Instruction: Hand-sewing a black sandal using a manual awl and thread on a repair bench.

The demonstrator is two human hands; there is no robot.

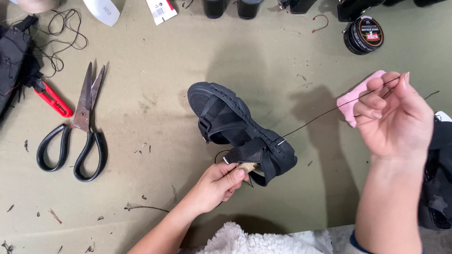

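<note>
— Where is the black sandal (235,127)?

— Near the middle of the olive surface (155,61), well right of the large scissors (77,129). The left hand (219,183) has its grip closed on the sandal's strap end, lifting it.

— And the other hand?

— The right hand (393,117), to the sandal's right, pinches a dark thread (325,114) pulled taut from the sole's edge, beside a pink cloth (360,96). A round shoe polish tin (363,35) sits beyond it.

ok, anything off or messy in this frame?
Nothing damaged. Small scraps and thread bits litter the table, and loose cord is tangled at top left. The left hand holds the black sandal; the right hand pulls thread taut.
</note>
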